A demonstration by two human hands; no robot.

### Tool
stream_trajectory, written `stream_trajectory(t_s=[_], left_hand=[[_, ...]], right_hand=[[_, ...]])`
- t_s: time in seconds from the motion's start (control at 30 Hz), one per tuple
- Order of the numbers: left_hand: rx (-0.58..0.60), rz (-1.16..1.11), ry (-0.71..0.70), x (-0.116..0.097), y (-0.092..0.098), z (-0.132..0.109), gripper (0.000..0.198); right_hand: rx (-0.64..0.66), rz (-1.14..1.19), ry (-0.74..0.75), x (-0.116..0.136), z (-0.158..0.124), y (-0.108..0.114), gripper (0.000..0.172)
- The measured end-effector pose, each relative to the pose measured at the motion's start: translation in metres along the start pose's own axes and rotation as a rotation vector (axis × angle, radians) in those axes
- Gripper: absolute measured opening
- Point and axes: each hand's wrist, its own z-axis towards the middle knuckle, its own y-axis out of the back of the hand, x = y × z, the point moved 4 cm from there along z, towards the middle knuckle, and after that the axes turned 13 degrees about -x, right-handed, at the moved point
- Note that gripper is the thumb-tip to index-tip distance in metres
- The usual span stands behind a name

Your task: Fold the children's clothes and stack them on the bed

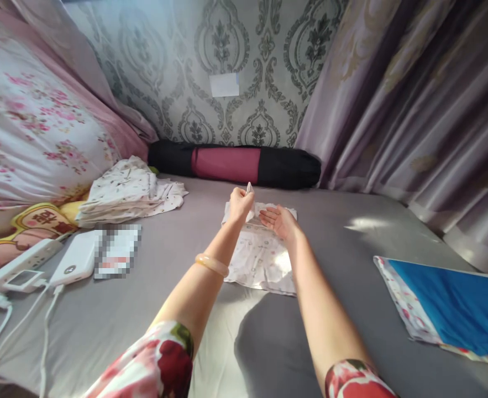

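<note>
Pinching the far edge of the white garment point(259, 257), the left hand point(241, 203) lifts it beside the spread right hand point(280, 221).

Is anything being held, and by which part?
The left hand pinches the far edge of the small white printed garment; the right hand lies open on it.

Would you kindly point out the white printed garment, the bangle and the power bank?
white printed garment point(260, 262): head view, flat middle of the cloth.
bangle point(211, 264): head view, top of the ring on the left wrist.
power bank point(75, 260): head view, middle of its white face.
</note>
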Motion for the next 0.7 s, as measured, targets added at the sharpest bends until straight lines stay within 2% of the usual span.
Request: stream_trajectory(t_s=[0.07,0.17,0.2,0.27,0.37,0.43,0.53,0.7], left_hand=[[0.023,0.049,-0.07,0.007,-0.014,-0.013,0.021],[0.235,0.025,-0.14,0.018,-0.033,-0.03,0.023],[0.262,0.03,-0.174,0.02,-0.034,-0.032,0.026],[0.19,0.101,-0.237,0.023,-0.025,-0.028,0.025],[0.021,0.296,-0.265,0.027,-0.001,-0.011,0.021],[-0.019,0.407,-0.262,0.031,0.013,0.0,0.029],[0.016,0.529,-0.281,0.04,0.022,0.01,0.046],[0.198,0.751,-0.445,0.056,0.009,0.004,0.059]], right_hand=[[-0.012,0.037,-0.018,0.0,0.002,0.009,0.043],[-0.04,0.059,-0.032,0.001,0.008,0.016,0.055],[-0.038,0.057,-0.03,0.001,0.01,0.017,0.058],[-0.032,0.042,-0.014,0.001,0.014,0.019,0.055],[-0.078,-0.028,0.071,0.0,0.02,0.022,0.025],[-0.16,-0.129,0.179,0.0,0.023,0.026,0.018],[-0.262,-0.314,0.338,0.003,0.027,0.032,0.024],[-0.356,-0.632,0.557,0.017,0.027,0.045,0.026]])
